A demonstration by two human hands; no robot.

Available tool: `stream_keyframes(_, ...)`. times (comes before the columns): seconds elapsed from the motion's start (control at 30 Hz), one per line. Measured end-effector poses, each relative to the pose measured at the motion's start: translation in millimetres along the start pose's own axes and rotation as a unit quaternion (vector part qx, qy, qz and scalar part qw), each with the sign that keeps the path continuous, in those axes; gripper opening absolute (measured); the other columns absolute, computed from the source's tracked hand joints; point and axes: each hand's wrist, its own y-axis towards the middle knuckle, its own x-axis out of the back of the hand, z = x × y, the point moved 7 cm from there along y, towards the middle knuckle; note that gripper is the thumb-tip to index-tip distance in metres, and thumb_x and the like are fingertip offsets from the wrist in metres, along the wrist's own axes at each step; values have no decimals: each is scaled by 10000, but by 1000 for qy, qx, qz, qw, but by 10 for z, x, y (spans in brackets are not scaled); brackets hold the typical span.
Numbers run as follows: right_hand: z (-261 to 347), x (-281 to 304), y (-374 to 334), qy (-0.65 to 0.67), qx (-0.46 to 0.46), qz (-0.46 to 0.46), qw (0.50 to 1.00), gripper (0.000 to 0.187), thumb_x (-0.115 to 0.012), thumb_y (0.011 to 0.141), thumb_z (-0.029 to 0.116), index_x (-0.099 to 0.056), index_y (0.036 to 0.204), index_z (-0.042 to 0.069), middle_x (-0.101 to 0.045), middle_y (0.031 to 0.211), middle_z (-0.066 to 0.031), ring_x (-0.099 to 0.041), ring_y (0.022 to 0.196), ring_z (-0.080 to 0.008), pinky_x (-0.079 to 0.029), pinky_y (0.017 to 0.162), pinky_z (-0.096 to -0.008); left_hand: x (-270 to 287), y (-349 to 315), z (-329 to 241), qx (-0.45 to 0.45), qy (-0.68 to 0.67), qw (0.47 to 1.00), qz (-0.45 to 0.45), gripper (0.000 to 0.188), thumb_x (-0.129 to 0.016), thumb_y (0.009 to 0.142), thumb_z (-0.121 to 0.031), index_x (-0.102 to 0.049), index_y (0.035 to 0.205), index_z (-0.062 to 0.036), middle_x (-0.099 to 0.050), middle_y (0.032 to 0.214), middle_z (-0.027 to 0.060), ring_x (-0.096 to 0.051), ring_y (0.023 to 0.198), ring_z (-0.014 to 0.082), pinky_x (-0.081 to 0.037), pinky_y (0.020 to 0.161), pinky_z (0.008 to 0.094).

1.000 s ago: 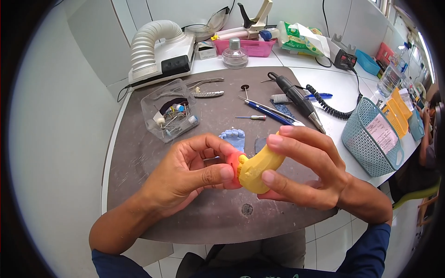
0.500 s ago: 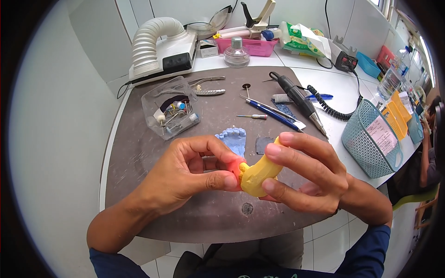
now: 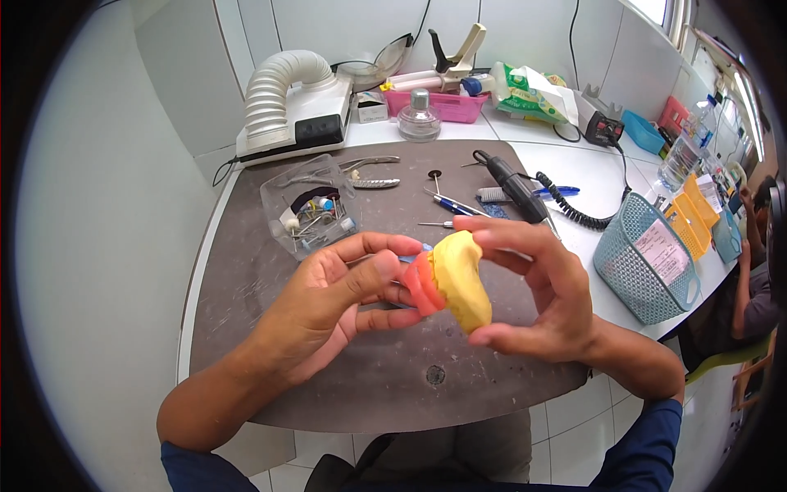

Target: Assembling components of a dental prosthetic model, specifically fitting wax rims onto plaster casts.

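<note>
Between my hands is a yellow dental cast (image 3: 461, 279), tilted on end, with its toothed side against a pink horseshoe-shaped dental piece (image 3: 423, 285). Whether the pink piece is wax or acrylic I cannot tell. My right hand (image 3: 545, 295) grips the cast, fingertips at its top end and thumb at its lower end. My left hand (image 3: 336, 295) curls around the pink piece, its fingertips against the outer side and the thumb raised near it. Behind the left fingertips, a blue dental cast (image 3: 416, 251) on the bench is mostly hidden.
Beyond my hands lie a clear box of burs (image 3: 307, 209), pliers (image 3: 373, 182), a hand tool with a blue handle (image 3: 453, 205) and a black rotary handpiece (image 3: 515, 187). A blue-green basket (image 3: 643, 262) stands right, a white hose unit (image 3: 287, 111) back left. Another person's arm (image 3: 744, 283) shows far right.
My hands have turned the yellow cast more upright, bringing the pink piece into fuller view. The left thumb has lifted off the pink piece. The view has tipped up slightly.
</note>
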Motion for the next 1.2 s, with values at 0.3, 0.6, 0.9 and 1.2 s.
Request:
stream_keyframes(0.3,-467,-137,-55,448,-418,-2,791,563,-519,1003,427,-469,1338,-22,-581,1239,-178,-658,1073,-271,-557,952,-385,226,-3,-81,-61,39,993,-95,426,-625,996,-271,-518,1330,-30,-624,1098,47,-629,984,106,-556,815,243)
stream_keyframes(0.6,-336,-306,131,435,-419,29,797,650,-282,1059,521,-427,1394,-18,-597,1248,-208,-706,970,-384,-628,793,-393,37,21,-74,-89,34,995,-5,426,-618,1004,-177,-514,1372,10,-612,1234,94,-592,1117,139,-501,969,309)
stream_keyframes(0.9,-402,-348,243,392,-428,-4,814,589,-290,1076,484,-446,1322,-29,-623,1118,-192,-730,879,-309,-647,735,-346,161,122,-11,-88,7,996,20,436,-654,980,-152,-513,1363,2,-602,1252,74,-586,1141,134,-483,990,303)
stream_keyframes(1.2,-525,-155,335,-13,-273,57,960,456,-617,963,369,-585,1231,2,-661,1097,-157,-679,886,-249,-558,683,-321,369,170,-72,-109,-29,993,-34,487,-627,995,-198,-450,1418,-33,-612,1298,99,-601,1179,163,-492,996,310)
